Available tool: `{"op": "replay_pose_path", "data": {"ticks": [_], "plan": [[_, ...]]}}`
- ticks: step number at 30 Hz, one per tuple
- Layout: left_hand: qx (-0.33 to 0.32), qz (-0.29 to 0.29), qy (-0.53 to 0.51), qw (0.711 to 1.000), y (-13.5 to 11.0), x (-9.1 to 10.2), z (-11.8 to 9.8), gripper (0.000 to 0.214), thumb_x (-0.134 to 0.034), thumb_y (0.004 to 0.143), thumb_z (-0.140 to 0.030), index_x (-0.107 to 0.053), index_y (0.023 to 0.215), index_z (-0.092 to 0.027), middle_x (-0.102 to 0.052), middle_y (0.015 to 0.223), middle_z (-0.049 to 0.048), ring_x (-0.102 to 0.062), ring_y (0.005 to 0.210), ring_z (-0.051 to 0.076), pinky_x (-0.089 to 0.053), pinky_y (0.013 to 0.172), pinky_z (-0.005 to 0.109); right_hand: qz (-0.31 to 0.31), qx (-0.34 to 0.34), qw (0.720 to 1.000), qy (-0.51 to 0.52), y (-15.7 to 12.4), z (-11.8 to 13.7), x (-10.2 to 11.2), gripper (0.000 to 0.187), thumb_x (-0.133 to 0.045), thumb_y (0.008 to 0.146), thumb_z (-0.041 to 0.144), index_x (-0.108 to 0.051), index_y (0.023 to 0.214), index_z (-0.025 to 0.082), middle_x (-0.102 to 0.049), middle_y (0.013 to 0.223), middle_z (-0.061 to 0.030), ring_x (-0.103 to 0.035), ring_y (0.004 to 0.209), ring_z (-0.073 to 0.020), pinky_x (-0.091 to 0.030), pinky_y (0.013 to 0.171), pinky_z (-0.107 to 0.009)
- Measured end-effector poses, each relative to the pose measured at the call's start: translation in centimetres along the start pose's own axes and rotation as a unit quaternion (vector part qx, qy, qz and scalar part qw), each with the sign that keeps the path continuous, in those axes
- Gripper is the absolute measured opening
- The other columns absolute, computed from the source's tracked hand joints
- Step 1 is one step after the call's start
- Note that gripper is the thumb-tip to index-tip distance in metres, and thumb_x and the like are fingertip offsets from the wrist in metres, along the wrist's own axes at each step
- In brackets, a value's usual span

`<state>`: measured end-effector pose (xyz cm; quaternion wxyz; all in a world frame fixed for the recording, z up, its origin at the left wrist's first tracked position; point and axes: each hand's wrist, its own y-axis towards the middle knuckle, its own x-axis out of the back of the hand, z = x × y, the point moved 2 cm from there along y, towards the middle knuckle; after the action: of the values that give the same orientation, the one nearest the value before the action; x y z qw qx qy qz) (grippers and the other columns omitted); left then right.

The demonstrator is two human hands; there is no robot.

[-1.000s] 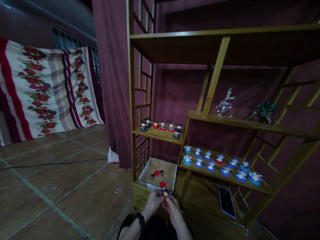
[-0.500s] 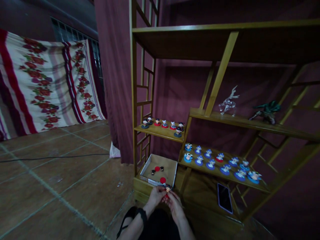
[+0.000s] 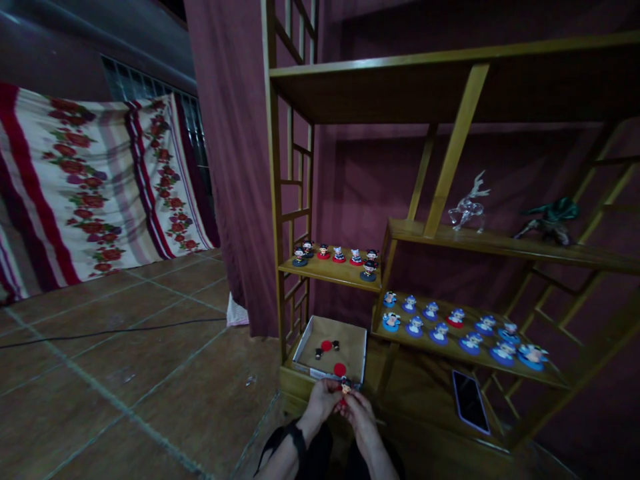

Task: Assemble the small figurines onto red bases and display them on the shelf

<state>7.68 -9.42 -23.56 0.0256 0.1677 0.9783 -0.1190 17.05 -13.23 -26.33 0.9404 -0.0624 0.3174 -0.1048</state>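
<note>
A small figurine (image 3: 345, 386) with dark hair and a red lower part is held between both hands, low in front of the shelf. My left hand (image 3: 325, 399) pinches it from the left. From the right, my right hand (image 3: 358, 407) has its fingers closed around the lower part, which they partly hide. Just beyond the hands stands a shallow cardboard box (image 3: 350, 328). Inside it lie two red discs, one of them a red disc (image 3: 340, 369) near the front, and two small dark figurine parts, including a dark piece (image 3: 319, 354).
Several finished-looking figurines (image 3: 337, 254) stand on the small left shelf. More blue and white figurines (image 3: 439, 333) line the right shelf. A glass deer (image 3: 469, 205) and a green figure (image 3: 553, 220) sit higher. A phone (image 3: 471, 401) lies at the lower right.
The view has shifted, so the shelf and box appear farther right and slightly lower. Both hands still hold the figurine in front of the box, with little change in grip.
</note>
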Motion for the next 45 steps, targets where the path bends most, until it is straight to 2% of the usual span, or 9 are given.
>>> {"op": "replay_pose_path", "data": {"ticks": [6, 12, 18, 25, 30, 34, 39, 42, 45], "plan": [[-0.035, -0.004, -0.051, 0.998, 0.0, 2.2, -1.5, 0.042, -0.074, 0.05, -0.046, -0.061, 0.068, -0.01, -0.057, 0.045, -0.0005, -0.046, 0.035, 0.007, -0.031, 0.039, 0.019, -0.023, 0.01, 1.0, 0.019, -0.1, 0.4, -2.6, 0.042, -0.081, 0.048, 0.038, -0.068, 0.081, 0.016, -0.066, 0.067, -0.0023, -0.058, 0.055, -0.0126, -0.048, 0.057, -0.027], [-0.007, -0.007, -0.093, 0.996, -1.3, 3.8, -5.4, 0.051, -0.076, 0.053, -0.044, -0.063, 0.09, -0.011, -0.063, 0.057, 0.0019, -0.056, 0.046, 0.01, -0.042, 0.046, 0.02, 0.004, 0.072, 0.997, -0.01, -1.3, 3.8, -7.4, 0.041, -0.075, 0.057, 0.041, -0.067, 0.088, 0.016, -0.068, 0.078, -0.0039, -0.06, 0.059, -0.0133, -0.048, 0.056, -0.026], [-0.03, 0.019, -0.122, 0.992, -2.6, 4.2, -9.3, 0.046, -0.078, 0.056, -0.033, -0.065, 0.093, -0.008, -0.065, 0.061, 0.0039, -0.058, 0.047, 0.01, -0.045, 0.047, 0.02, 0.03, 0.098, 0.994, -0.044, -2.3, 6.9, -10.5, 0.034, -0.072, 0.062, 0.039, -0.068, 0.086, 0.016, -0.069, 0.074, -0.0029, -0.06, 0.057, -0.0124, -0.048, 0.058, -0.026], [-0.029, 0.025, -0.18, 0.983, -3.2, 3.0, -13.3, 0.031, -0.073, 0.065, -0.019, -0.064, 0.093, -0.008, -0.068, 0.071, 0.0067, -0.061, 0.052, 0.01, -0.051, 0.053, 0.02, 0.023, 0.126, 0.989, -0.07, -2.6, 10.6, -11.7, 0.038, -0.068, 0.064, 0.04, -0.066, 0.094, 0.017, -0.069, 0.081, -0.0024, -0.059, 0.061, -0.0116, -0.048, 0.058, -0.024], [0.023, 0.033, -0.234, 0.971, -3.6, 2.8, -14.3, 0.024, -0.069, 0.069, -0.012, -0.062, 0.091, -0.01, -0.068, 0.076, 0.0061, -0.063, 0.057, 0.009, -0.052, 0.057, 0.019, -0.004, 0.114, 0.992, -0.061, -3.1, 11.9, -11.6, 0.046, -0.067, 0.066, 0.039, -0.062, 0.106, 0.015, -0.068, 0.077, -0.0028, -0.06, 0.062, -0.0111, -0.049, 0.062, -0.026], [0.028, 0.05, -0.236, 0.97, -4.0, 2.6, -14.9, 0.022, -0.069, 0.069, -0.011, -0.062, 0.09, -0.01, -0.068, 0.077, 0.0059, -0.064, 0.061, 0.01, -0.053, 0.061, 0.021, -0.007, 0.136, 0.985, -0.108, -3.3, 12.4, -11.5, 0.045, -0.065, 0.067, 0.038, -0.061, 0.107, 0.017, -0.069, 0.089, -0.0036, -0.061, 0.067, -0.0121, -0.05, 0.062, -0.025], [-0.045, 0.043, -0.153, 0.986, -4.1, 1.7, -15.5, 0.033, -0.073, 0.065, -0.018, -0.063, 0.095, -0.009, -0.067, 0.073, 0.0045, -0.06, 0.054, 0.007, -0.051, 0.058, 0.02, 0.004, 0.192, 0.961, -0.202, -2.6, 12.8, -11.4, 0.038, -0.062, 0.069, 0.035, -0.063, 0.103, 0.019, -0.068, 0.094, -0.003, -0.061, 0.075, -0.0142, -0.051, 0.064, -0.025], [-0.134, 0.03, -0.088, 0.987, -4.5, 1.1, -15.9, 0.039, -0.071, 0.065, -0.02, -0.062, 0.101, -0.011, -0.067, 0.073, 0.0028, -0.06, 0.057, 0.009, -0.051, 0.059, 0.022, -0.004, 0.232, 0.948, -0.217, -2.7, 13.1, -11.0, 0.041, -0.061, 0.07, 0.029, -0.059, 0.11, 0.02, -0.067, 0.102, -0.0038, -0.062, 0.084, -0.0161, -0.052, 0.073, -0.029], [-0.238, 0.013, -0.009, 0.971, -5.3, 0.9, -16.5, 0.035, -0.064, 0.07, -0.019, -0.063, 0.105, -0.015, -0.068, 0.086, 0.0039, -0.062, 0.073, 0.013, -0.05, 0.068, 0.024, -0.012, 0.302, 0.916, -0.263, -3.6, 13.7, -10.7, 0.042, -0.058, 0.072, 0.023, -0.057, 0.113, 0.023, -0.063, 0.112, -0.0032, -0.059, 0.098, -0.017, -0.047, 0.087, -0.031]]}}
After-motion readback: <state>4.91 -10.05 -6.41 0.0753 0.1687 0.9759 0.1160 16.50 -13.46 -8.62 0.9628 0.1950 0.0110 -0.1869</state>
